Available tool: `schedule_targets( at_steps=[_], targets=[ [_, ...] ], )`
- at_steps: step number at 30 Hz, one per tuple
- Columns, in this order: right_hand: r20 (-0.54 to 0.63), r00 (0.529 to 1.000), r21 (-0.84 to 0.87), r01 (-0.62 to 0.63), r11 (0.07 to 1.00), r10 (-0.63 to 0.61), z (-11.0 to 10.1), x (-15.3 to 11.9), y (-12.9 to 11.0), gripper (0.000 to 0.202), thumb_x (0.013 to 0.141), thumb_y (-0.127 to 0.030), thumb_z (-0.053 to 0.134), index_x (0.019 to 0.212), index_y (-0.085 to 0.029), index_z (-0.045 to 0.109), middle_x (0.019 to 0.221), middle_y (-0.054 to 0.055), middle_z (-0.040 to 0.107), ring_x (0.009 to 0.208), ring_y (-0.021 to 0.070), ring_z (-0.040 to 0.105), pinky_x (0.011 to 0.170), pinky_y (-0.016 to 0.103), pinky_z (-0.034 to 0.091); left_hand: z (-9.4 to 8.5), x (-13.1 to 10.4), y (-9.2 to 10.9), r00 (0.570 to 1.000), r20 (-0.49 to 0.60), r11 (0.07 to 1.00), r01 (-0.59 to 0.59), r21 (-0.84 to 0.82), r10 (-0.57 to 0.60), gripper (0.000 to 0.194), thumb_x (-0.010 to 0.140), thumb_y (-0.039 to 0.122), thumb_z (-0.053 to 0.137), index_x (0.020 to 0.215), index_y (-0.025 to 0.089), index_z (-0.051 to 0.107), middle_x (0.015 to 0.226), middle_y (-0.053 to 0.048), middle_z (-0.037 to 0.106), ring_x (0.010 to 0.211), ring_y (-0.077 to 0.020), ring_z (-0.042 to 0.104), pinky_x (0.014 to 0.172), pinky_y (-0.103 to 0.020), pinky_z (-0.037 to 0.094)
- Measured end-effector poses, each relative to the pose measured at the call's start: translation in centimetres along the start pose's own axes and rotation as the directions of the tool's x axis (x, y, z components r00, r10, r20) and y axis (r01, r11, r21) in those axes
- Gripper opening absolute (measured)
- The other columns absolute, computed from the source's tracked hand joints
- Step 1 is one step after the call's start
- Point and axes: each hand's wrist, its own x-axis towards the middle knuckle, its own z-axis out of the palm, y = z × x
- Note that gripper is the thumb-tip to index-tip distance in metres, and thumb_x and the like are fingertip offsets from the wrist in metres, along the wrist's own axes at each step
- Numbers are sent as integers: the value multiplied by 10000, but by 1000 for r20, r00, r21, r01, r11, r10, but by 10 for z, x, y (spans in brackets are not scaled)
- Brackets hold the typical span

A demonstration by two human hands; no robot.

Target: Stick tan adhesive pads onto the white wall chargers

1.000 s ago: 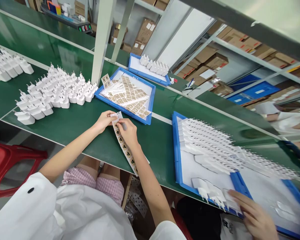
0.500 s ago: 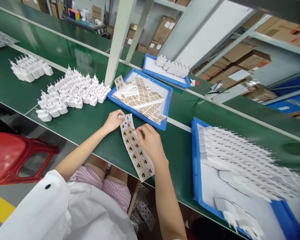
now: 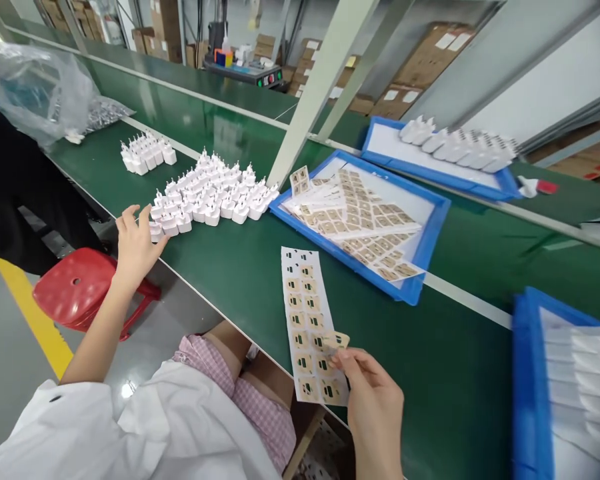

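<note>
My left hand (image 3: 137,245) is at the near left end of a group of white plug adapters (image 3: 213,189), its fingers spread around the nearest ones. Between the thumb and fingers of my right hand (image 3: 375,393) is a small tan sticker (image 3: 336,340), held just above the sticker sheet. The white sheet (image 3: 303,320) of tan stickers with dark cut-outs lies on the green table near its front edge; the cells at its far end have no tan stickers.
Behind the sheet is a blue tray (image 3: 435,227) of more sticker sheets. Another blue tray (image 3: 505,183) holds white adapters; a third (image 3: 523,387) stands at right. A post (image 3: 320,87) rises behind. A red stool (image 3: 75,287) and a person's dark-clothed legs (image 3: 25,193) are left.
My left hand has let go of the sheet and moved left to the adapters. The sheet lies on the table. My right hand has drawn nearer with a sticker. The view has shifted left.
</note>
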Motion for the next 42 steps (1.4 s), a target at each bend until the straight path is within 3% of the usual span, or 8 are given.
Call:
schedule_targets(
  at_steps=[10, 17, 21, 24, 29, 36, 39, 42],
  targets=[
    [-145, 981, -77, 119, 990, -129, 28, 0, -4, 484, 701, -661, 783, 752, -188, 700, 742, 63, 693, 653, 211, 633, 622, 346, 519, 23, -18, -40, 984, -4, 937, 169, -306, -179, 567, 840, 480, 681, 1288, 149, 577, 1202, -101, 719, 1043, -261, 726, 908, -399, 589],
    [-176, 979, 15, 104, 994, -100, 26, 4, 4, 476, 662, -625, 845, 752, -181, 698, 725, 30, 667, 647, 195, 618, 638, 349, 495, -18, -29, -38, 975, 186, 992, 121, 22, -123, 306, 789, 406, 719, 1031, 220, 688, 1078, -117, 759, 1068, -379, 667, 976, -541, 527],
    [-269, 954, 196, 193, 962, -136, 33, -16, -22, 412, 650, -527, 902, 695, -185, 678, 665, -7, 616, 596, 148, 557, 606, 314, 454, -27, -44, 4, 958, 288, 896, 113, -429, 17, 386, 815, 410, 756, 1112, 228, 589, 1122, -89, 737, 1006, -291, 718, 887, -424, 568],
    [-189, 959, 416, 274, 867, -212, 38, -51, -55, 333, 731, -428, 885, 662, -199, 654, 614, -28, 563, 562, 126, 520, 538, 268, 422, -14, -79, 63, 929, 206, 544, 7, -839, 306, 399, 884, 361, 768, 1144, 246, 489, 1163, -100, 732, 1107, -270, 732, 948, -421, 560],
    [51, 938, 523, 268, 809, -344, 41, -103, -92, 236, 899, -334, 754, 712, -216, 674, 629, -14, 559, 566, 124, 497, 483, 236, 384, 10, -134, 151, 801, 59, -1, 74, -997, 596, 396, 945, 384, 679, 1232, 276, 428, 1126, -78, 635, 949, -185, 645, 767, -310, 552],
    [-47, 965, 651, 225, 725, -258, 38, -123, -82, 247, 935, -336, 696, 727, -228, 617, 622, -53, 432, 547, 109, 407, 527, 237, 405, 27, -173, 190, 776, 125, 101, 80, -992, 618, 531, 994, 512, 619, 1433, 255, 467, 1192, -113, 564, 1107, -253, 605, 854, -380, 575],
    [-200, 961, 632, 275, 725, -190, 42, -124, -75, 299, 922, -352, 704, 689, -228, 562, 626, -53, 411, 600, 124, 438, 596, 251, 440, 35, -185, 201, 824, 58, -3, 73, -997, 564, 482, 960, 350, 715, 1343, 291, 429, 1278, -97, 564, 1185, -238, 624, 978, -417, 557],
    [-252, 952, 615, 296, 731, -174, 40, -122, -71, 308, 925, -355, 688, 683, -229, 546, 630, -52, 420, 602, 127, 447, 603, 259, 435, 36, -187, 206, 761, 123, -66, 214, -975, 637, 410, 1003, 403, 656, 1293, 296, 387, 1311, -102, 589, 1201, -231, 639, 995, -429, 540]
  ],
)
